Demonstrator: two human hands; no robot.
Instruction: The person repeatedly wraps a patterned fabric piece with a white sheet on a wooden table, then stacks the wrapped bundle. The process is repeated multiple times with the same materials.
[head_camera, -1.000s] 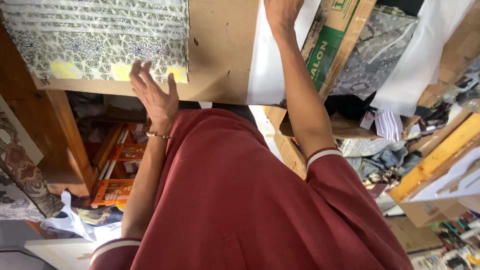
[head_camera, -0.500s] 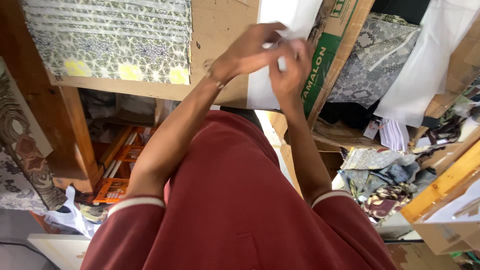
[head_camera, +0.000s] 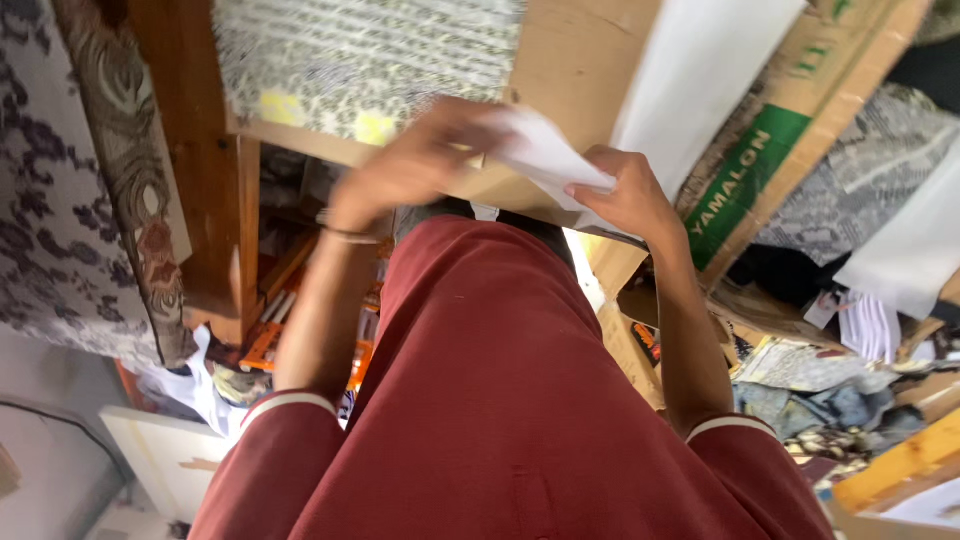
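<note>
From the head camera, both hands are gripping a folded white paper (head_camera: 545, 155) in front of a wooden shelf (head_camera: 570, 60) — the right hand (head_camera: 625, 195) is pinching its lower edge with curled fingers, while the left hand (head_camera: 420, 160), blurred, is closing over its upper end. A patterned fabric stack (head_camera: 370, 55) is lying on the shelf; beside it a cardboard box (head_camera: 790, 130) is leaning — its contents are not showing.

Maroon shirt (head_camera: 500, 400), white-trimmed sleeves, thin wrist bracelet (head_camera: 350, 236).
</note>
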